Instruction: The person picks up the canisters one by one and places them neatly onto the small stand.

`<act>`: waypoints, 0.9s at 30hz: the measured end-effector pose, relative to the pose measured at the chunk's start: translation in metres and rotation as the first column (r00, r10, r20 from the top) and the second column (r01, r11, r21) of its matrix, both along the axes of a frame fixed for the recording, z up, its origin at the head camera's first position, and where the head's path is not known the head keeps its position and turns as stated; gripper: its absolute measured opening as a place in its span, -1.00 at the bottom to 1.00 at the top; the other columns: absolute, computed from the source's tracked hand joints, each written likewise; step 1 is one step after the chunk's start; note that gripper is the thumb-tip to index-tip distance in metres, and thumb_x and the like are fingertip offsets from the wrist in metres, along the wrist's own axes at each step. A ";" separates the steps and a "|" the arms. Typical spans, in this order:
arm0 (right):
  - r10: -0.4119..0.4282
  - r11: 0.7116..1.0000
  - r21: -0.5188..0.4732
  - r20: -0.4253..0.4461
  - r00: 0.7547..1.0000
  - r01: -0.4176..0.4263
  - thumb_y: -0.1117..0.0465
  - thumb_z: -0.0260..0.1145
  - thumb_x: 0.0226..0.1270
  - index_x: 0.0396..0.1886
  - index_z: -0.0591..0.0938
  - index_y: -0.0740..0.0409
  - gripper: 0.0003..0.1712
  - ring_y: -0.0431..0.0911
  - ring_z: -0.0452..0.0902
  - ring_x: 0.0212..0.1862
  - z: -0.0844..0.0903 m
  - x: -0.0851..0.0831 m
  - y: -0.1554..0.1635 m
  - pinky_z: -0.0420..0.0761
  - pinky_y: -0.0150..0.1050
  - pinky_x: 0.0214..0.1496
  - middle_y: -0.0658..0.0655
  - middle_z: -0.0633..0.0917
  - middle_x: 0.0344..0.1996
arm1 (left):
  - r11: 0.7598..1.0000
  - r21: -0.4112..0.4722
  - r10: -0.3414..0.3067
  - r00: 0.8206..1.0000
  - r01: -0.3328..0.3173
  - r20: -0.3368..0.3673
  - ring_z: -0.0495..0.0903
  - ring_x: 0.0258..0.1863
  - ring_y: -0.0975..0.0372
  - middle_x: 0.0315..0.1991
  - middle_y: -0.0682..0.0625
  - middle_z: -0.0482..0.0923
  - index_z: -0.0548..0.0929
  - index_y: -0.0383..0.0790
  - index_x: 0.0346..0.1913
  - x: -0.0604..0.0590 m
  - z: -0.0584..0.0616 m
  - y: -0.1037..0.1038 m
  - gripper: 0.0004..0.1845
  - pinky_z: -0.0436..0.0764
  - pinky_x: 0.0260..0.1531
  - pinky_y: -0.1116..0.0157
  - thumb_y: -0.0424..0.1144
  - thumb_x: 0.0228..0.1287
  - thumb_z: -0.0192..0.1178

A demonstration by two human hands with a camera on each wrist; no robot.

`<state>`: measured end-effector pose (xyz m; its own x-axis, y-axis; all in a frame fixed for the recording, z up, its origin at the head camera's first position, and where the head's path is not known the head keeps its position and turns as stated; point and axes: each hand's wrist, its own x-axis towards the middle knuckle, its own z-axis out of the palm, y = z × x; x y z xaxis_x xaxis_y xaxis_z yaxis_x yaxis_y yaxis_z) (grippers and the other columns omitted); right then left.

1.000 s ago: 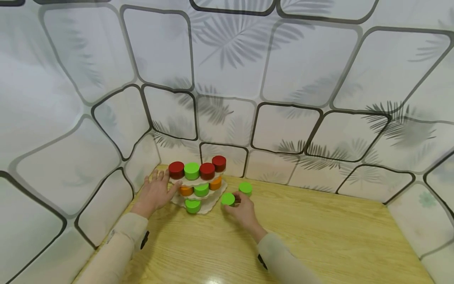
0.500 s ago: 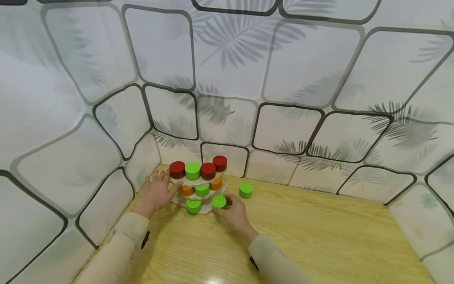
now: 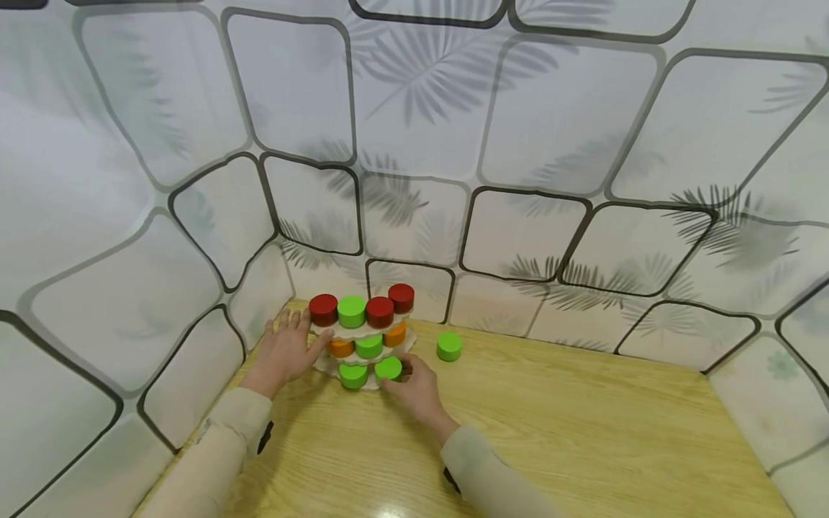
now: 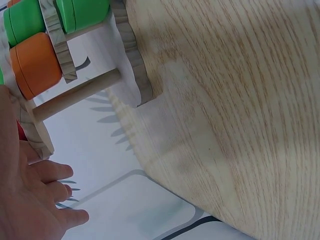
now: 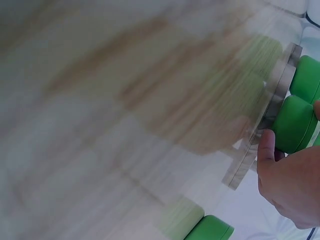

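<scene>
A three-tiered wooden stand with wavy-edged shelves stands in the corner of the table. On its top tier sit several red and green round blocks, among them a green one. Orange and green blocks fill the visible part of the middle tier. My left hand touches the stand's left side with its fingers spread. At the front of the bottom tier my right hand pinches a green round block, right of another green block. In the right wrist view the held block is against the bottom shelf.
A loose green block lies on the wood-grain table right of the stand. Patterned white walls rise behind and to the left, close to the stand and my left hand.
My right hand has carried the green block leftward from the table onto the front right of the bottom tier. The left hand keeps its place on the stand.
</scene>
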<state>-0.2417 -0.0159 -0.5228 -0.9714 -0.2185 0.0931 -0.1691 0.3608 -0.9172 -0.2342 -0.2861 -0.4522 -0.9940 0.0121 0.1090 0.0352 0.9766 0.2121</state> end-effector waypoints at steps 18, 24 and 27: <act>-0.033 0.998 0.045 -0.015 0.999 0.034 0.20 0.63 0.20 0.25 0.63 0.27 -0.36 -0.04 0.64 0.03 0.001 0.002 -0.010 0.69 -0.19 0.07 0.19 0.74 0.03 | 1.000 0.000 0.003 1.000 -0.003 0.022 0.06 0.62 -0.38 0.56 -0.50 0.23 0.19 -0.53 0.60 0.000 0.002 0.000 -0.05 0.08 0.51 -0.44 0.33 0.65 -0.24; -0.043 0.999 0.033 -0.005 0.999 0.043 0.22 0.63 0.19 0.26 0.63 0.28 -0.35 -0.01 0.67 0.05 0.001 0.003 -0.014 0.72 -0.12 0.12 0.21 0.74 0.04 | 1.000 -0.008 0.000 1.000 0.000 0.024 0.06 0.62 -0.38 0.56 -0.50 0.22 0.20 -0.53 0.59 0.001 0.003 0.000 -0.06 0.08 0.51 -0.44 0.32 0.65 -0.23; -0.049 0.998 0.027 0.000 0.999 0.049 0.22 0.64 0.18 0.27 0.63 0.30 -0.33 0.00 0.68 0.07 0.002 0.003 -0.016 0.72 -0.10 0.14 0.23 0.75 0.06 | 1.000 -0.010 -0.002 1.000 0.002 0.025 0.06 0.62 -0.38 0.56 -0.50 0.22 0.20 -0.53 0.59 0.001 0.003 0.001 -0.06 0.08 0.50 -0.44 0.32 0.65 -0.23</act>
